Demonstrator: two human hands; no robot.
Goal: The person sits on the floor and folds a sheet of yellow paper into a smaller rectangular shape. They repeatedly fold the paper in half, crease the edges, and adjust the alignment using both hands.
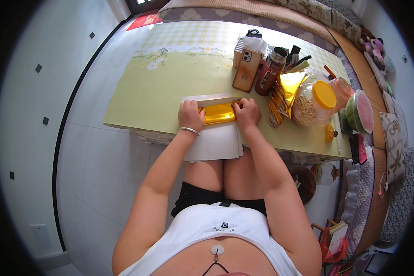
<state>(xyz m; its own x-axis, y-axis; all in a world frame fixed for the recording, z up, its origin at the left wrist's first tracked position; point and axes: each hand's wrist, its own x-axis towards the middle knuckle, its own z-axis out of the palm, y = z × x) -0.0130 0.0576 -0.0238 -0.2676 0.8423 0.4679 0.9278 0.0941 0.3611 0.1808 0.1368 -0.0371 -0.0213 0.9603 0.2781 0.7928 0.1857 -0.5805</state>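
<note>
A shiny gold foil sheet [219, 113], folded into a wide band, lies across a stack of white paper [211, 143] at the table's near edge. At the foil's left end, my left hand [192, 115] grips it with curled fingers; a silver bangle circles that wrist. The other end is pinched by my right hand [247, 112], its thumb and fingers closed on the foil. Part of the white paper shows beyond the foil, and the rest overhangs the edge above my thighs. Both fingertips are partly hidden.
Right of my hands stand a phone [245, 70], a dark red thermos [270, 71], a pile of folded gold foil pieces [290, 89], a yellow-lidded jar [306, 108] and a watermelon half [359, 112]. A cushioned sofa [379, 124] runs along the right. The table has a yellow-green cloth [156, 96].
</note>
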